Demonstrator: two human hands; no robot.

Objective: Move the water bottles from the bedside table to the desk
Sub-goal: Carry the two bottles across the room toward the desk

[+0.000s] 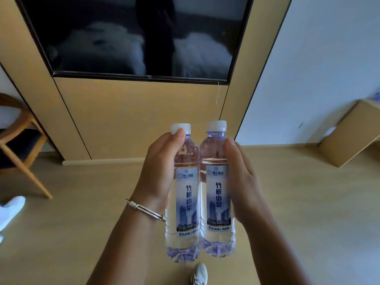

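TV on the wood wall panel, chair at left, cardboard box at right, contents not visible. Two water bottles held upright over the floor, side by side and touching. Left bottle gripped in my left hand, right bottle in my right hand, fingers wrapped behind. Both capped, clear water up to the shoulders. Bracelet on my left wrist.
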